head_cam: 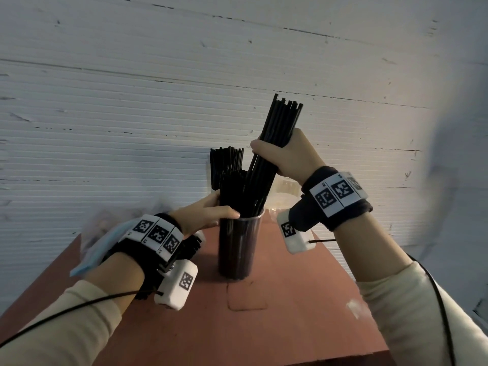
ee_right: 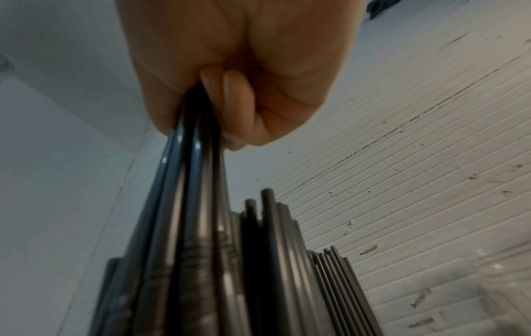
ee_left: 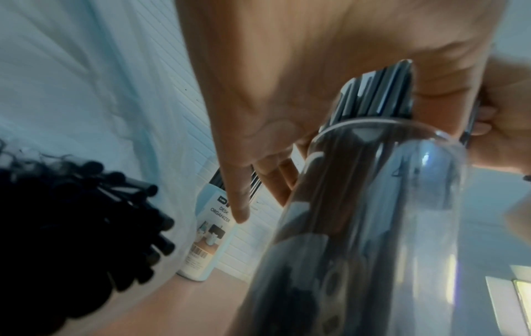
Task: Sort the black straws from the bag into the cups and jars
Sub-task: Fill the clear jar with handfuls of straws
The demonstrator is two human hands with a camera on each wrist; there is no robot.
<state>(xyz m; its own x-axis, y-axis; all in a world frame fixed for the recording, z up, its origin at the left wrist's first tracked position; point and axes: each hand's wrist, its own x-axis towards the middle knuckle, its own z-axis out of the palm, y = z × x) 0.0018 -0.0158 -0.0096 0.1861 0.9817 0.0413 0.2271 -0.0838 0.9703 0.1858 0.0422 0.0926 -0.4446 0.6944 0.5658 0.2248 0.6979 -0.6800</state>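
Thin black plastic straws point(ee_right: 198, 227): smooth, glossy, with ribbed bend sections. Tall clear plastic cup point(head_cam: 239, 247) holding them: smooth, shiny, standing on a matt reddish-brown tabletop point(head_cam: 290, 313). Behind the cup, white wall panelling point(head_cam: 132, 101): finely ribbed, matt, scuffed.

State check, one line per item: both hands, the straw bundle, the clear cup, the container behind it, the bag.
right hand: grips a straw bundle mid-length
straw bundle: tilted, lower ends in the clear cup
clear cup: upright on the table, packed with straws
left hand: fingers round the straws at the cup's rim
desk organizer tube: upright behind the cup, holds straws
bag: lying at the table's left edge, contents unclear
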